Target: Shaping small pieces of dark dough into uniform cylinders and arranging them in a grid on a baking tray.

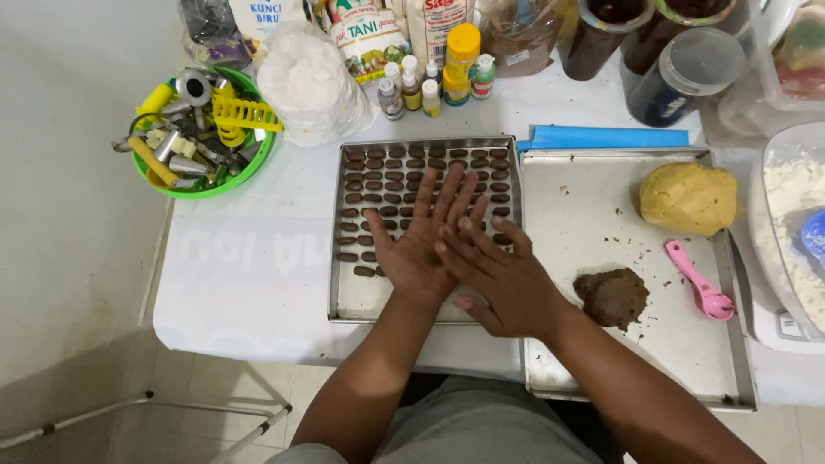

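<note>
My left hand [421, 236] lies palm up, fingers spread, over a metal baking tray [344, 296] that carries rows of several small brown dough pieces [378, 172]. My right hand [498, 275] presses palm down across the left palm; whatever lies between the two palms is hidden. To the right, a second metal tray [593, 206] carries a brown dough lump [612, 296], a yellow dough ball [687, 198] and a pink measuring spoon [700, 283].
A green bowl [249, 163] of metal nozzles and yellow tools stands at the back left beside a white bag [309, 86]. Small colouring bottles [434, 82], packets and jars line the back. A flour container [795, 223] sits at the right edge. White table, tiled floor below.
</note>
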